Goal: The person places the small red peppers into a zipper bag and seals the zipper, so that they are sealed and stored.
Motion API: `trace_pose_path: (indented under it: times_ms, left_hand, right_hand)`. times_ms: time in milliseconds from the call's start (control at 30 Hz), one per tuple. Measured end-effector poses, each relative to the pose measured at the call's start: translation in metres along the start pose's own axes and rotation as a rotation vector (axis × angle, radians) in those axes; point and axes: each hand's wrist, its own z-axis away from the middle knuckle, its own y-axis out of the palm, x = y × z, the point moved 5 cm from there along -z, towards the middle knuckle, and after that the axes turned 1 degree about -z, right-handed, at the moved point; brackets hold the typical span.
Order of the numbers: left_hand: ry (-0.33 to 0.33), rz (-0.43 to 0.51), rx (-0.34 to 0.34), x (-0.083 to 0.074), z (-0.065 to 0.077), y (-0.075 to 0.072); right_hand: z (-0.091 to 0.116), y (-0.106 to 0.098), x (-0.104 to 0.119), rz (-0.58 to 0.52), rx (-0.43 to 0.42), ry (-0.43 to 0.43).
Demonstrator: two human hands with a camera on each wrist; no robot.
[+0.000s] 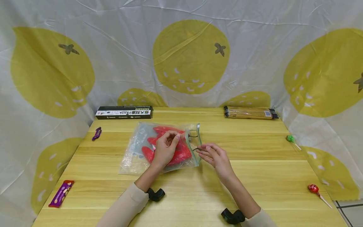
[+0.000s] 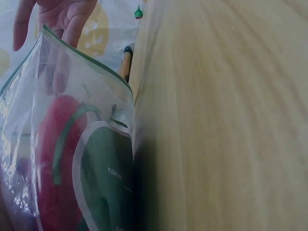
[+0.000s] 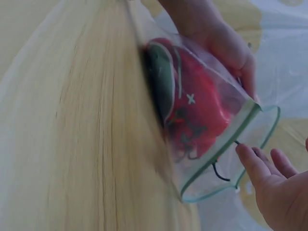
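Note:
A clear zip bag [image 1: 130, 162] lies on the table with its green-edged mouth [image 1: 198, 138] to the right, spread apart. Inside is a bright red item [image 1: 184, 153] with several rounded lobes; its kind is unclear. Dark thin cords [image 3: 220, 174] stick out at the mouth. My left hand [image 1: 165, 150] is over the bag, thumb and curled fingers pinching its film near the mouth. At the opening, my right hand [image 1: 216, 159] has its fingers loosely extended, the fingertips touching one dark cord. A green patch marked "name" [image 2: 113, 169] shows on the bag in the left wrist view.
Behind the bag are a black-and-white pasta box [image 1: 124, 113] and a pack of spaghetti [image 1: 249, 113]. On the left lie a purple wrapped candy [image 1: 96, 134] and a purple chocolate bar [image 1: 61, 194]. A green lollipop [image 1: 290, 138] and a red one [image 1: 313, 189] lie at the right.

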Motion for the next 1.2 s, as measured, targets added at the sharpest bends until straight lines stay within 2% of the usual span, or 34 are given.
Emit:
trace_pose_path:
  times_ms: [167,267,400,467,533,633,733,800,1000,1200]
  left_hand:
    - [-0.011,0.021,0.013,-0.020,0.005,-0.001]
    - [0.012,0.017,0.003,-0.019,0.004,-0.002]
    - [0.020,0.006,-0.012,-0.005,0.001,-0.001]
    - [0.021,0.003,-0.014,-0.013,0.002,-0.001]
    - [0.022,0.002,-0.008,-0.022,0.004,-0.001]
    - [0.026,-0.006,0.005,-0.033,0.007,-0.002]
    - [0.018,-0.014,0.011,-0.033,0.008,-0.002]
    - [0.018,-0.010,0.007,-0.029,0.008,-0.002]
    - [0.019,0.018,-0.013,-0.006,0.002,0.000]
    - [0.072,0.077,-0.033,-0.007,0.002,0.000]
  right_hand:
    - [-0.008,0.009,-0.006,-0.026,0.034,0.024]
    - [-0.012,0.012,-0.006,-0.038,0.059,0.037]
    - [-0.014,0.014,-0.006,0.008,0.099,0.042]
    - [-0.013,0.012,-0.007,0.055,0.099,0.041]
    - [-0.012,0.006,-0.008,0.126,0.056,0.030]
    - [-0.009,-0.007,-0.009,0.258,-0.085,0.020]
    - [-0.006,-0.020,-0.012,0.355,-0.212,0.050]
    - [-0.005,-0.027,-0.015,0.386,-0.247,0.081]
    - [-0.020,-0.042,-0.025,0.448,-0.245,0.154]
    - [-0.040,-0.042,-0.037,0.580,-0.186,0.189]
